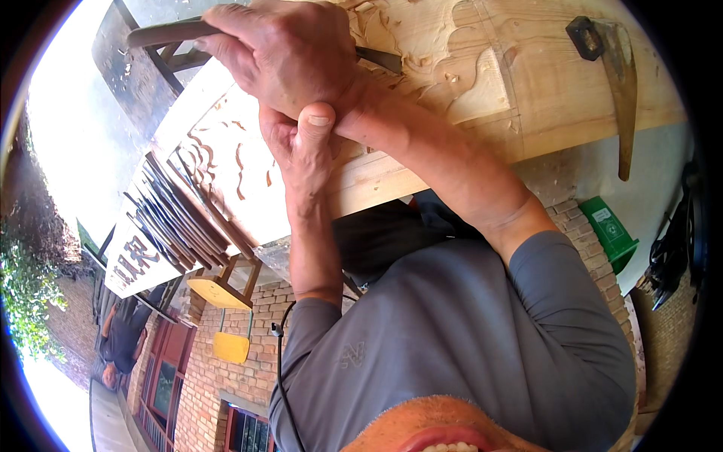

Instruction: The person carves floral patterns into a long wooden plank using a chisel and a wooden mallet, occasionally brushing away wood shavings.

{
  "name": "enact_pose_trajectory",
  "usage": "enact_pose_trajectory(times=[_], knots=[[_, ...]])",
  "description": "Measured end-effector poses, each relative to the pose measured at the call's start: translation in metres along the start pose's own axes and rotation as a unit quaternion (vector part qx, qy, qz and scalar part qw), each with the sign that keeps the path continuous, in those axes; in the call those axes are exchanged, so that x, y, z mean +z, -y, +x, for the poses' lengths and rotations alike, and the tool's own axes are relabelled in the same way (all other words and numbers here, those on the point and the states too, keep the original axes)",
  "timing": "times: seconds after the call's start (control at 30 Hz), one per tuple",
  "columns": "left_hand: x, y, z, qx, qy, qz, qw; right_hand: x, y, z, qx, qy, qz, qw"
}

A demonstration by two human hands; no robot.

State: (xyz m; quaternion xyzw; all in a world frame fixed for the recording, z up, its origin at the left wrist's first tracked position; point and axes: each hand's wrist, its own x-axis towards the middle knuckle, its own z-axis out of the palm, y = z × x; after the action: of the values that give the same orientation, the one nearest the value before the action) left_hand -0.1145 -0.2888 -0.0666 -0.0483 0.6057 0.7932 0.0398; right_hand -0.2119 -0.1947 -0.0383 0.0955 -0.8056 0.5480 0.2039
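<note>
My right hand (297, 56) is closed around a wood-carving chisel, over a carved wooden panel (542, 90). The chisel's handle (169, 32) sticks out to the left of the fist. Its dark flat blade (380, 59) shows to the right, close to the panel's carved surface. My left hand (301, 147) is tucked under my right hand and wrist, thumb raised against them. Its fingers curl out of sight, so what they grip is hidden. Curving cut outlines and pale shavings (376, 30) cover the panel near the blade.
A hammer (619, 75) with a dark block head lies at the panel's right, its handle overhanging the edge. Several carving tools (177, 215) lie in a row at left. A yellow stool (218, 292), a green bin (608, 233) and another person (120, 335) are beyond.
</note>
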Motion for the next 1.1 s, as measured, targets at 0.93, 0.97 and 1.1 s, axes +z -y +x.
enact_pose_trajectory(times=[0.93,0.97,1.1], knots=[[0.007,0.006,0.000,0.054,-0.024,-0.030,0.998,-0.007,0.008,0.002,0.012,-0.009,0.054,0.998],[0.006,0.007,0.000,0.052,-0.026,-0.027,0.998,-0.006,0.007,0.001,0.004,-0.011,0.050,0.999],[0.009,0.005,-0.001,0.046,-0.025,-0.014,0.999,-0.011,0.009,-0.002,0.025,0.016,0.024,0.999]])
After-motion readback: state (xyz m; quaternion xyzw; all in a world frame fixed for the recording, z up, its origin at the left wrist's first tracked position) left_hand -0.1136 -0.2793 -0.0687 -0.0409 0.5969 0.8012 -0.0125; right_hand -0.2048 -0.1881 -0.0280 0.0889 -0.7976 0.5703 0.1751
